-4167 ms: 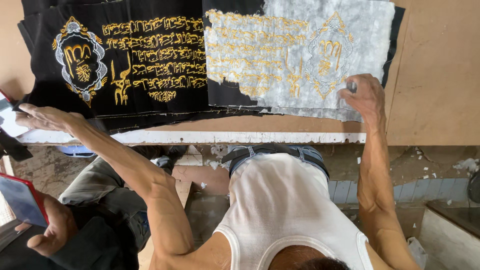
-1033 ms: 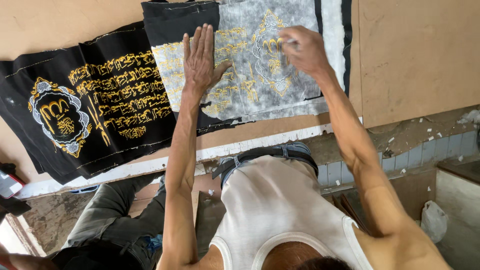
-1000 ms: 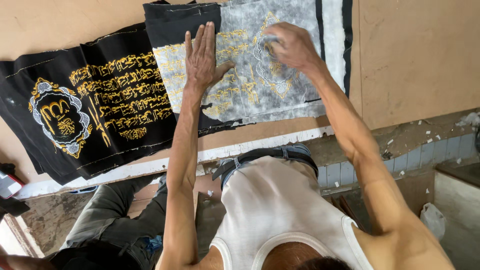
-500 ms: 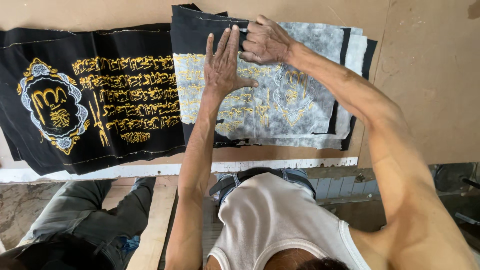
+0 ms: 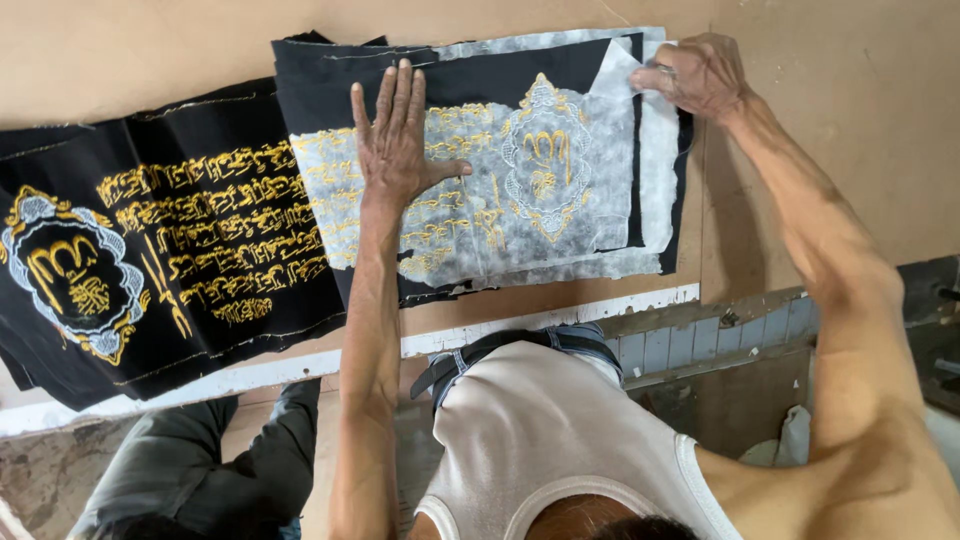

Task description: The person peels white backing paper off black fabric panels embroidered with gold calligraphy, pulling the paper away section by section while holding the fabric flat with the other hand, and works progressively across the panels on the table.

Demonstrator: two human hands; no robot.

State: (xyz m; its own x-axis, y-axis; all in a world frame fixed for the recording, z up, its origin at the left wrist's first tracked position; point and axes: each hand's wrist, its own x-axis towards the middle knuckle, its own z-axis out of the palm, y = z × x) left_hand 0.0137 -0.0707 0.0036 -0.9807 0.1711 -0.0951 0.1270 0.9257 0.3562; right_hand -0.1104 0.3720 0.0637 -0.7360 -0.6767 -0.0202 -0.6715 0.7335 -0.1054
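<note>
A black cloth panel (image 5: pixel 480 80) with gold embroidery lies on a brown board table (image 5: pixel 820 110). A thin white backing sheet (image 5: pixel 655 190) covers much of it. My left hand (image 5: pixel 395 135) presses flat on the cloth, fingers spread. At the panel's upper right corner my right hand (image 5: pixel 695 75) pinches a torn flap of the white backing sheet and lifts it off the black fabric. A second black embroidered panel (image 5: pixel 150 250) with gold script and a medallion lies to the left, partly tucked under the first.
The table's white front edge (image 5: pixel 560 315) runs across the middle. Below it stand a tiled ledge (image 5: pixel 700 345) and rough floor. Another person's dark trouser leg (image 5: pixel 200 470) shows at the lower left. Bare brown board extends to the right.
The white backing has been peeled back from the panel's upper part, exposing black cloth. My right hand has travelled from the middle top to the right corner with the sheet; my left hand stays pressed down.
</note>
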